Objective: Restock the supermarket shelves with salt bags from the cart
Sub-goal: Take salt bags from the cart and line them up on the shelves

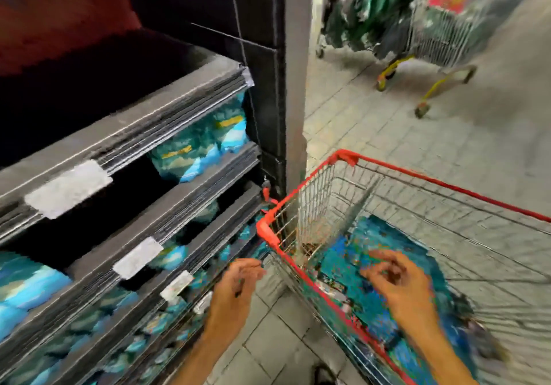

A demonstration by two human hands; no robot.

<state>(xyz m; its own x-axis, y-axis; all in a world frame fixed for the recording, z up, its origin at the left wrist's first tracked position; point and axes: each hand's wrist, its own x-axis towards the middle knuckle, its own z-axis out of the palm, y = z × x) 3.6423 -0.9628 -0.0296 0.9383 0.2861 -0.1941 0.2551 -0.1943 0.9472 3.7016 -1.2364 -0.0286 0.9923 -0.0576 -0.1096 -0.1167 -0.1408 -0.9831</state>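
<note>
Right hand (396, 277) hovers loosely curled over cart (301, 262); left hand (235, 283) empty.

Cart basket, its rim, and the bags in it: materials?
Basket: bare metal wire, by its silvery grid. Rim: red, likely plastic or coated; blur leaves it open. Bags: probably glossy printed plastic film, from blue-teal print and sheen.

Red rim on the cart (301, 268), silvery wire mesh below it, right between the two hands. Under the right hand (396, 277), salt bags (357, 265) in blue and teal with flecks of orange. Beyond the left hand (235, 283), grey shelves (167, 214) with white price labels (68, 188), stocked with turquoise bags (202, 143) with a yellow band. Pale grey tiled floor (268, 343) beneath both hands, dark grout lines crossing it.
</note>
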